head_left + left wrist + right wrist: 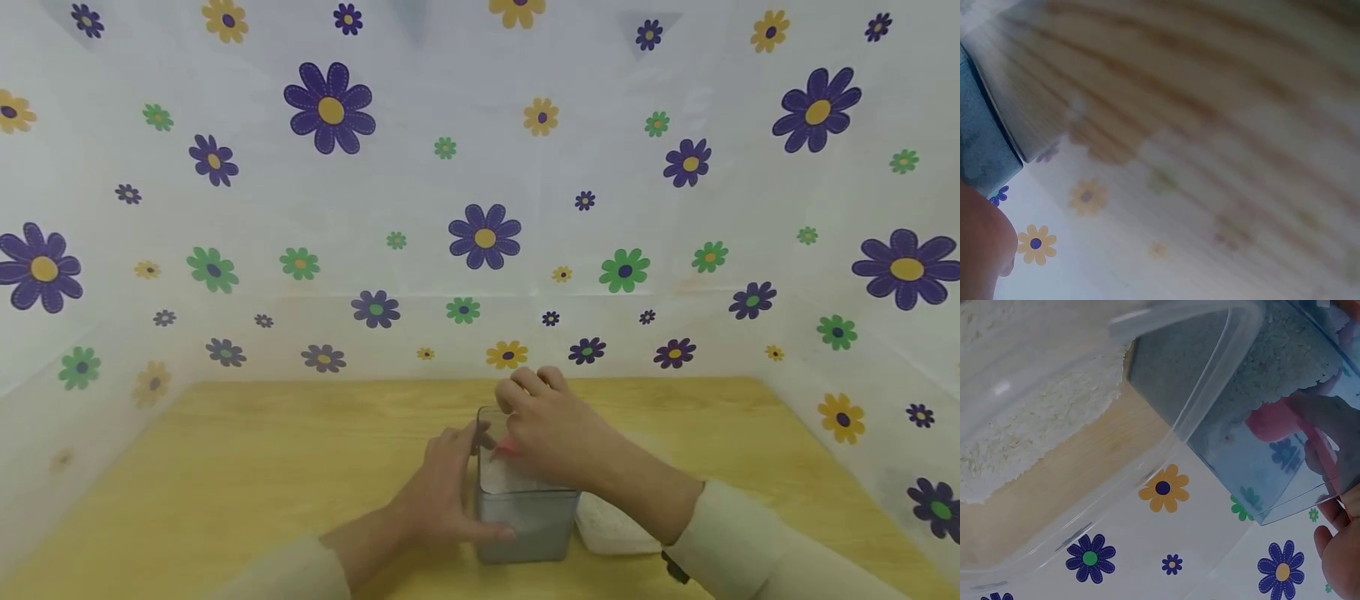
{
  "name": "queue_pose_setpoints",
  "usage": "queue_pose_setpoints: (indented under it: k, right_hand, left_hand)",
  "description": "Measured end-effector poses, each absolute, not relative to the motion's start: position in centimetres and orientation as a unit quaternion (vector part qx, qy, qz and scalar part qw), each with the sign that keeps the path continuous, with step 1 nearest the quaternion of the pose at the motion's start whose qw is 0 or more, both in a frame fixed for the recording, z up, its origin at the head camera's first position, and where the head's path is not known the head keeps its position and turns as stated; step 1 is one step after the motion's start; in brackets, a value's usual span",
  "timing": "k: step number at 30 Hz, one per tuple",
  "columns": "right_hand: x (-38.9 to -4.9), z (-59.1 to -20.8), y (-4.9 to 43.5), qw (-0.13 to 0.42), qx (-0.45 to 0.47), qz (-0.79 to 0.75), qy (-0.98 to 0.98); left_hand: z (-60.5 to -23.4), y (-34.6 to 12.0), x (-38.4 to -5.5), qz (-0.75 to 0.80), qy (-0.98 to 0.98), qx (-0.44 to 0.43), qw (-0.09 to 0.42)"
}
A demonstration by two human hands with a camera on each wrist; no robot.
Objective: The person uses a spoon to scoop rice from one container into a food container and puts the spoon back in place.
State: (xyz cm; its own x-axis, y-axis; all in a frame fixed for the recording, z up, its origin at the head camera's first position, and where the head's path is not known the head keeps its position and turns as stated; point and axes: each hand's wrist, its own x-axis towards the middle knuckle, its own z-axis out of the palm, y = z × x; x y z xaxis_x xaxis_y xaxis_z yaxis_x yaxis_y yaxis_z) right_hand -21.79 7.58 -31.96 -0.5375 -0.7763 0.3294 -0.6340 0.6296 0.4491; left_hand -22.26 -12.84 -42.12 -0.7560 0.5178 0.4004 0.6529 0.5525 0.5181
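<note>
A tall see-through blue-grey container (pixel 525 529) stands upright near the middle front of the table. My left hand (pixel 446 492) holds its left side, thumb across the front and fingers farther back. In the left wrist view only part of this hand (pixel 985 240) shows, beside the bluish container wall (pixel 985 125). My right hand (pixel 551 425) is at the container's mouth and grips a pink spoon or scoop (pixel 507 447). The right wrist view shows its pink bowl (pixel 1269 420) inside the container, beside white rice (pixel 1285 356); much of the handle is hidden by fingers.
A clear plastic tub (pixel 618 529) stands just right of the tall container, partly under my right forearm. White rice (pixel 1035 425) lies in the tub. The wooden table (pixel 300 467) is backed and flanked by a white flowered sheet (pixel 420 192).
</note>
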Motion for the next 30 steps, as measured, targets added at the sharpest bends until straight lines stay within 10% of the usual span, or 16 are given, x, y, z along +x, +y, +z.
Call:
queue_pose_setpoints:
  k: [30]
  right_hand:
    - [-22.8,-32.2,8.1,0.095,0.282,0.052,-0.953]
  left_hand:
    - [-41.3,-12.9,-21.9,-0.338,-0.888,-0.305,0.068]
